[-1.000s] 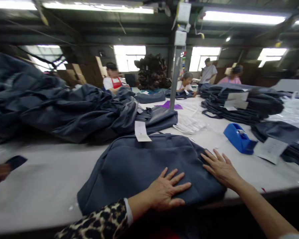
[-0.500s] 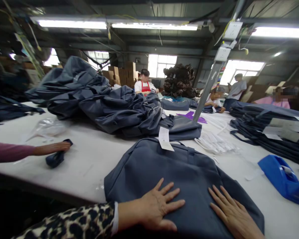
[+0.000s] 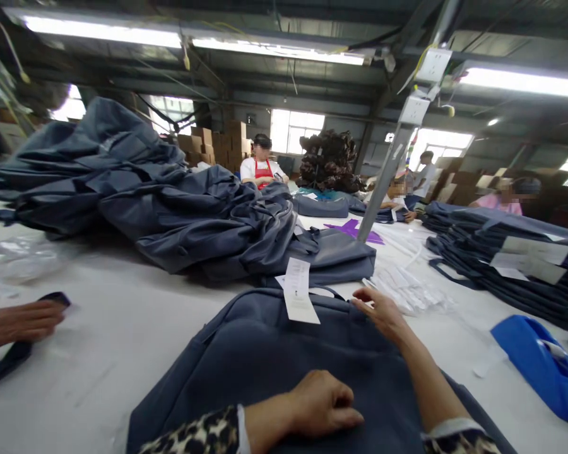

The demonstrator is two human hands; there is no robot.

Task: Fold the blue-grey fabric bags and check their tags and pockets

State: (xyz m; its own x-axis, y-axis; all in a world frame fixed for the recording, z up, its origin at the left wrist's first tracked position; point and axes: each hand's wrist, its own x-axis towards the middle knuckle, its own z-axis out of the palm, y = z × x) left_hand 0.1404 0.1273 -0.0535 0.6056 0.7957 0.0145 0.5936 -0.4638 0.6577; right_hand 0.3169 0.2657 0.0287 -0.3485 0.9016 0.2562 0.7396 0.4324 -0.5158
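Observation:
A dark blue bag (image 3: 265, 353) lies flat on the white table, with a white paper tag (image 3: 299, 291) at its top edge beside the handle. My left hand (image 3: 320, 403) rests on the middle of the bag, fingers curled in; what they hold, if anything, is hidden. At the bag's upper right edge, by the strap, is my right hand (image 3: 378, 309), its thumb and fingers apart and nothing seen between them.
Behind the bag rises a heap of blue bags (image 3: 170, 208). A metal post (image 3: 383, 176) stands beyond. At right are stacked bags (image 3: 515, 246) and a blue tape dispenser (image 3: 539, 366). Another person's hand (image 3: 23, 323) touches a dark strap at left.
My left hand has curled from lying spread on the bag. My right hand has moved up to the bag's top edge. The view has shifted, and the other person's hand appears farther left.

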